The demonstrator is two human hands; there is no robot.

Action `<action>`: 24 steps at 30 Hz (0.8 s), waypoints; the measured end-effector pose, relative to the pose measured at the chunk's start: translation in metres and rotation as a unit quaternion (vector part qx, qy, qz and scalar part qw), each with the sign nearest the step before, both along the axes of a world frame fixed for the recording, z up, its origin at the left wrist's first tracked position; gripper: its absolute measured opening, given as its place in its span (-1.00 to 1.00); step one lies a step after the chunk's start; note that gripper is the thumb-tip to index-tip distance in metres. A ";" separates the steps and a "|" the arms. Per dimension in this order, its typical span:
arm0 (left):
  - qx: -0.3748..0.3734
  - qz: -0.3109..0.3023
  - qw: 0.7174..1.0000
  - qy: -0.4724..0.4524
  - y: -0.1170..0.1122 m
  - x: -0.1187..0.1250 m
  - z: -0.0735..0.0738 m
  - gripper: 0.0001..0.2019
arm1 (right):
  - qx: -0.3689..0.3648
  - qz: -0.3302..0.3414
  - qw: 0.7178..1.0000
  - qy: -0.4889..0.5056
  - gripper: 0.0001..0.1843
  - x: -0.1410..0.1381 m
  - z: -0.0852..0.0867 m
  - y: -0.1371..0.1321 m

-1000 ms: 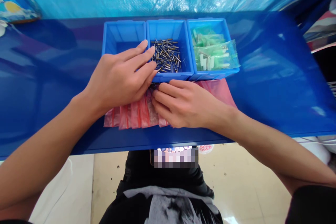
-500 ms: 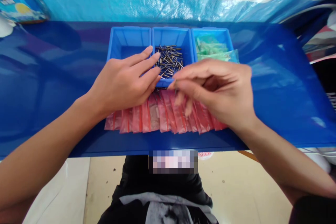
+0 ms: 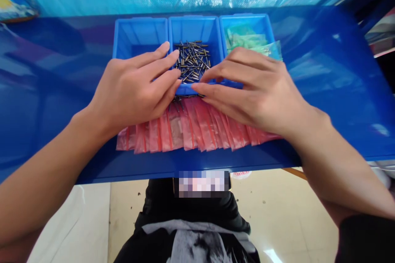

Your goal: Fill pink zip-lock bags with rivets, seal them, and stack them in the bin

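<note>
Dark blind rivets (image 3: 193,59) lie in a loose heap inside the middle blue bin (image 3: 195,22). My left hand (image 3: 132,82) stretches palm down across the fronts of the left and middle bins, fingers apart and fingertips beside the heap. From the other side my right hand (image 3: 253,86) reaches to the middle bin's front rim, fingers extended and slightly apart, with nothing visible in them. A row of overlapping red zip bags (image 3: 206,127) lies in front of the bins, partly under both hands. More rivets (image 3: 177,102) show between the bin and the bags.
The left blue bin (image 3: 140,28) stands beside the middle one. In the right bin (image 3: 247,17) are green bags (image 3: 247,39), some over its edge. The blue table (image 3: 321,70) ends just before my lap. A coloured package (image 3: 15,2) stands at the back left.
My right hand has turned from a pinch above the red bags to palm down with fingers extended at the middle bin's rim. The left hand holds its pose; the view has shifted slightly.
</note>
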State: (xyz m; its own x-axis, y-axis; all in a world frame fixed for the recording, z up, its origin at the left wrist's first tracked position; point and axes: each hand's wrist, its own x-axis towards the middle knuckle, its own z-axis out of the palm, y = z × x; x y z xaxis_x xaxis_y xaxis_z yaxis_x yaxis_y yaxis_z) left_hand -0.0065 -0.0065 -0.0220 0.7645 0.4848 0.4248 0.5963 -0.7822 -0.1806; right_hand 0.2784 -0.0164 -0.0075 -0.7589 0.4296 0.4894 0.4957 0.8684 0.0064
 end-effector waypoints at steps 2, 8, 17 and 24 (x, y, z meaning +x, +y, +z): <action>-0.047 0.013 0.999 -0.007 0.000 0.001 0.001 -0.68 | -0.009 -0.018 0.999 -0.038 -0.68 0.003 0.004 0.003; -0.086 0.015 0.996 -0.016 0.000 0.000 0.001 -0.69 | -0.081 -0.013 0.996 -0.019 -0.67 0.017 0.015 0.012; -0.074 0.041 0.996 -0.011 -0.003 0.004 0.006 -0.68 | -0.014 0.018 0.999 -0.046 -0.65 0.023 0.006 0.015; -0.067 0.027 0.997 -0.006 0.001 0.006 0.006 -0.64 | 0.121 0.063 0.985 -0.108 -0.74 -0.021 -0.003 -0.023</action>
State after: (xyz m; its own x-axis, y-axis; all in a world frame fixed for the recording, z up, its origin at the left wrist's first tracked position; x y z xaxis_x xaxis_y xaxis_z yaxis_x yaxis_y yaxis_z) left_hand -0.0009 -0.0056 -0.0165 0.7314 0.5784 0.3613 0.6396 -0.7656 -0.0689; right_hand 0.2575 -0.0399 -0.0106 -0.8965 0.2153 0.3873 0.3479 0.8832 0.3144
